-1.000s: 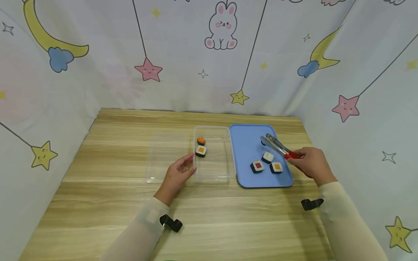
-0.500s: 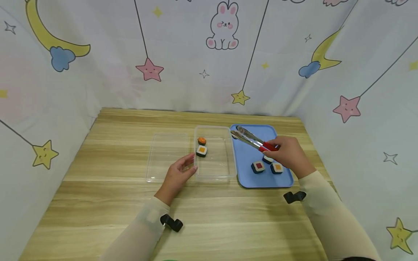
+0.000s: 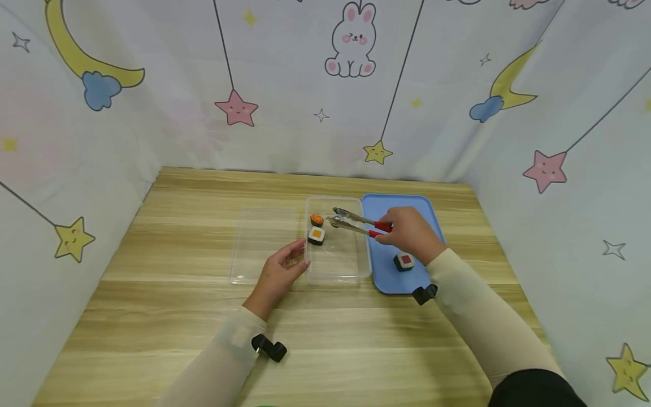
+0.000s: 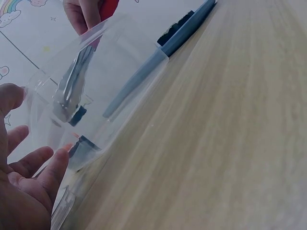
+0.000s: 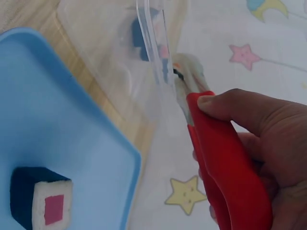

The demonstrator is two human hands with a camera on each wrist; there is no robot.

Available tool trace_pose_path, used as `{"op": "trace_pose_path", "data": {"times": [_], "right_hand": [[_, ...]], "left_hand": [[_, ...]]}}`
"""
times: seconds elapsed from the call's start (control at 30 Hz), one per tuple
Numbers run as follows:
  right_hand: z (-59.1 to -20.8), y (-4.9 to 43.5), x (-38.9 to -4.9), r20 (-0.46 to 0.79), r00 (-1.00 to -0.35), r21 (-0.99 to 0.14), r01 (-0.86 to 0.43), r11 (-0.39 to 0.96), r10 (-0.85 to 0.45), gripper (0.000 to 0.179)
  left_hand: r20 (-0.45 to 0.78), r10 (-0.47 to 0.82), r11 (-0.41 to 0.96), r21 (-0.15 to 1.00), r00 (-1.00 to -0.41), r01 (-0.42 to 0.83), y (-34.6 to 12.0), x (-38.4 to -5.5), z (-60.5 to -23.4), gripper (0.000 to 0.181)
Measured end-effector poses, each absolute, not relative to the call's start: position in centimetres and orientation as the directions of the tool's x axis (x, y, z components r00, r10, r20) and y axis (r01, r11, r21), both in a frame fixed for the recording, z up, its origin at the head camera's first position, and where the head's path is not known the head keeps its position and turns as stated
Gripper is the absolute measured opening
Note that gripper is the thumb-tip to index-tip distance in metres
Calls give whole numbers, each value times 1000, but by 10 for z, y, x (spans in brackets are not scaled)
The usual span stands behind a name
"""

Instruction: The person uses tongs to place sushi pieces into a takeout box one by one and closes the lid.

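My right hand [image 3: 411,233] grips red-handled metal tongs [image 3: 356,222]. Between the tong tips is a small dark-wrapped sushi piece [image 4: 78,115], largely hidden by the metal, over the clear plastic box [image 3: 338,276]. Inside the box, along its left wall, sit an orange-topped sushi piece [image 3: 317,219] and a yellow-centred sushi roll [image 3: 316,235]. My left hand [image 3: 277,274] rests against the box's left side with loosely bent, spread fingers. On the blue tray [image 3: 381,249] a red-centred sushi roll [image 3: 404,261] shows; my right hand and forearm cover other parts of the tray.
A clear flat lid [image 3: 264,249] lies left of the box on the wooden table [image 3: 325,350]. The tray stands right beside the box. A patterned white curtain [image 3: 285,135] closes off the back and both sides.
My right hand has carried the tongs leftward from the tray's right side, with a dark sushi piece at the tips, to over the box. The left hand stays against the box.
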State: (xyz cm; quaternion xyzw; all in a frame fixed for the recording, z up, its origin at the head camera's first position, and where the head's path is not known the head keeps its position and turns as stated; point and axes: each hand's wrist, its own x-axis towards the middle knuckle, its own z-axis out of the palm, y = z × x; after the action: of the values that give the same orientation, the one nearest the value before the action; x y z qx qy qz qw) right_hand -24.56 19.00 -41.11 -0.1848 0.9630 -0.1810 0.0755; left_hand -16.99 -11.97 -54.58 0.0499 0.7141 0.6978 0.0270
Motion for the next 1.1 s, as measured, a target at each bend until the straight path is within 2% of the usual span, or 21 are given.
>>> {"op": "trace_pose_path", "data": {"times": [0.2,0.73,0.93,1.1], "right_hand": [[-414,180,-256,-89,-899,-315,-382,869,-428,9],[-410,159,-265,-158,-896,-213,-379,900,-415,13],[-407,170,-259,-123,-912,-271,-349,897,-391,13],[-402,199,-247,-41,-947,-346,-287,893,-320,40]], "left_hand": [[15,111,27,999,-994,18,-120,-169,-543,54],[37,114,17,999,-993,39,-119,-170,-546,55],[41,120,10,999,-992,42,-119,-170,-545,54],[37,114,13,999,-993,39,-119,-170,-545,55]]}}
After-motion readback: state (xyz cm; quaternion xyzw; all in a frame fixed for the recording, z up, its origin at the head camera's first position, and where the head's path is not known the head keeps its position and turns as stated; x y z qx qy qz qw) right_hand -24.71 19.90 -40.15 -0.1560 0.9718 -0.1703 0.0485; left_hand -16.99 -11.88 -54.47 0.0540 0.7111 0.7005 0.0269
